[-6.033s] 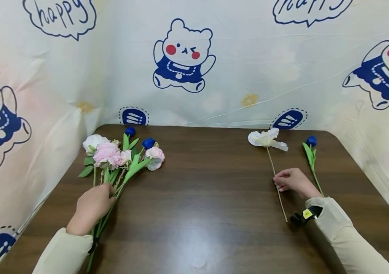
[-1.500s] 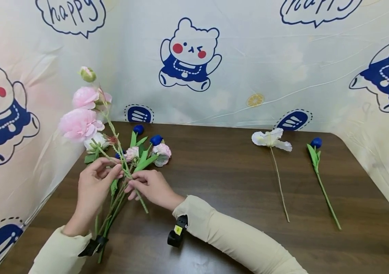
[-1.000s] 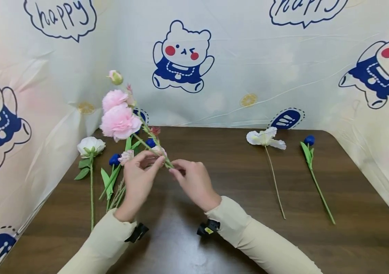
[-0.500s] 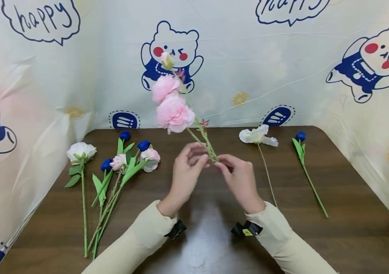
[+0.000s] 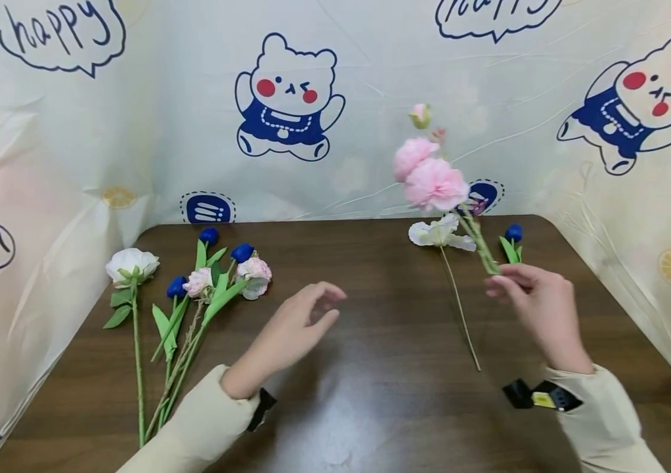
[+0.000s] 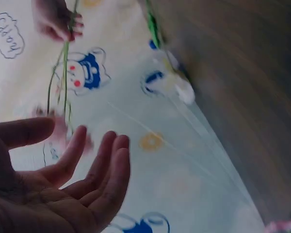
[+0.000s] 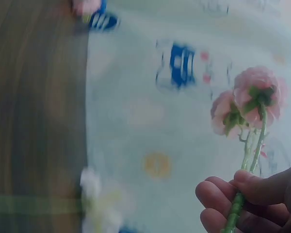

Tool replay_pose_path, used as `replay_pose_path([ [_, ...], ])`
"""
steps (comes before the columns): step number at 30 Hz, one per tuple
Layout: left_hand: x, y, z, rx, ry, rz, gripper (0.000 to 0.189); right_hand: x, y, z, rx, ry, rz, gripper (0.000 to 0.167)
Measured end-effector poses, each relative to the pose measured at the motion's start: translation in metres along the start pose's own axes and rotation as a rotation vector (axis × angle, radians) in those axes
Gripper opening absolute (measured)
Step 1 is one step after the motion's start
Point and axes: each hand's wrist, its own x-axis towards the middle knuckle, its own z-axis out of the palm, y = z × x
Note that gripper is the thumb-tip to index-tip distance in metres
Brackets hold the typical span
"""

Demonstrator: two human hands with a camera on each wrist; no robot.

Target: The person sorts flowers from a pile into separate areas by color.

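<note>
My right hand [image 5: 539, 309] pinches the green stem of a pink artificial flower spray [image 5: 436, 184], held up above the table's right side. Two full blooms and a bud show on it; in the right wrist view the thumb and fingers close round the stem [image 7: 235, 208]. My left hand [image 5: 297, 325] is over the middle of the table, fingers loosely bent and holding nothing, as the left wrist view also shows. Behind the spray lie a white flower [image 5: 438, 233] on a thin brown stem and a blue tulip [image 5: 513, 233], its stem mostly hidden by my right hand.
At the left of the brown table [image 5: 371, 394] lie a white rose [image 5: 132, 264], several blue tulips [image 5: 176, 286] and a pale pink flower [image 5: 254, 274], stems crossing. A printed cloth [image 5: 371, 79] walls the back and sides.
The pink spray has been lifted from the left bunch and carried right. Both hands held it half a second ago; the left has let go and drawn back left.
</note>
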Motion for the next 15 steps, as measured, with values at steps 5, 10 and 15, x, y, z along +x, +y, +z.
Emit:
replay_pose_path([
  [5,-0.022,-0.026,-0.029,0.183,0.03,-0.051,0.022,0.003,0.056,-0.033,-0.091,-0.051,0.109,0.021],
  [10,-0.039,-0.051,-0.061,0.263,0.065,-0.152,0.025,0.006,0.111,-0.056,-0.103,-0.144,0.28,0.027],
  [15,-0.05,-0.078,-0.086,0.322,0.067,-0.247,0.029,0.007,0.151,-0.065,-0.158,-0.227,0.395,0.025],
])
